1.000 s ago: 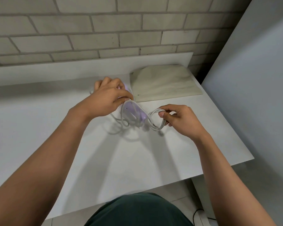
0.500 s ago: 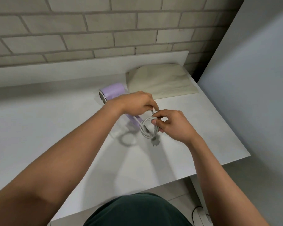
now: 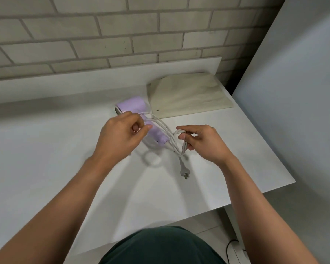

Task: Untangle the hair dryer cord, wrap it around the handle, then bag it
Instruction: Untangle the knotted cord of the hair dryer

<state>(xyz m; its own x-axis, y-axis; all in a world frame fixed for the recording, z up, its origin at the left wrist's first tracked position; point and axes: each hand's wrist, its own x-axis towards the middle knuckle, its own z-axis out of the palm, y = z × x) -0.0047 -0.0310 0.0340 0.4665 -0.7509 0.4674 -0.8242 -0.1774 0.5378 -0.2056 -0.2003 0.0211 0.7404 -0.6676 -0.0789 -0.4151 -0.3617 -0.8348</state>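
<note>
Our left hand (image 3: 122,134) and right hand (image 3: 200,141) pinch, fingers (image 3: 136,119) curled, the limp springy white cord (image 3: 160,122) at five o'clock of the lilac plastic hair dryer (image 3: 131,105); we judge loops need firm grip

A white table (image 3: 46,168) stands against a grey brick wall (image 3: 122,35).

One head-worn camera is looking forward and down, close over the table (image 3: 46,149), facing the brick wall (image 3: 103,35). It is framing the left hand (image 3: 120,136) and right hand (image 3: 204,143) centrally.
</note>
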